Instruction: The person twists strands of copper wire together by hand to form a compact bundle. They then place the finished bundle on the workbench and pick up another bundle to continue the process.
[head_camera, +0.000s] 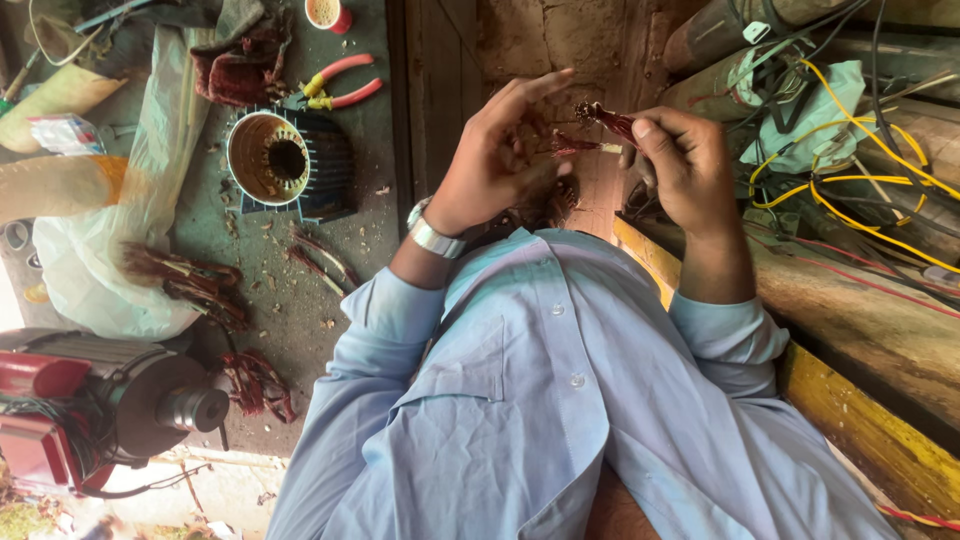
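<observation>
Pinching a thin bundle of reddish copper wire (600, 122) w/ the right hand (685, 165), thumb and forefinger are closing on it near its frayed upper end, so the wire is poking out up and to the left of that hand, approx level w/ the knuckles. The left hand (495, 160) is sitting just beside it, fingers spread and slightly curled, forefinger stretching up toward the wire's tip; a second short red strand (575, 148) is lying between the two hands, its left end reaching in among the left fingers, tho whether those fingers are actually gripping it can't be told from here. A silver wristwatch (432, 235) is showing on the left wrist, and both arms are coming out of pale blue shirt sleeves (540, 400). Off to the left on the dirty grey workbench (290, 300), well apart from the hands, a finned motor stator housing (285, 160) is standing open-end up. Red-handled pliers (335, 88) are lying just above it, near a small cup (325, 14). Clumps of pulled-out reddish winding (190, 280) are lying scattered below the housing, and a red and grey motor (100, 400) is sitting at the bottom left corner. Yellow cables (860, 140) are tangling over the clutter on the right side.
</observation>
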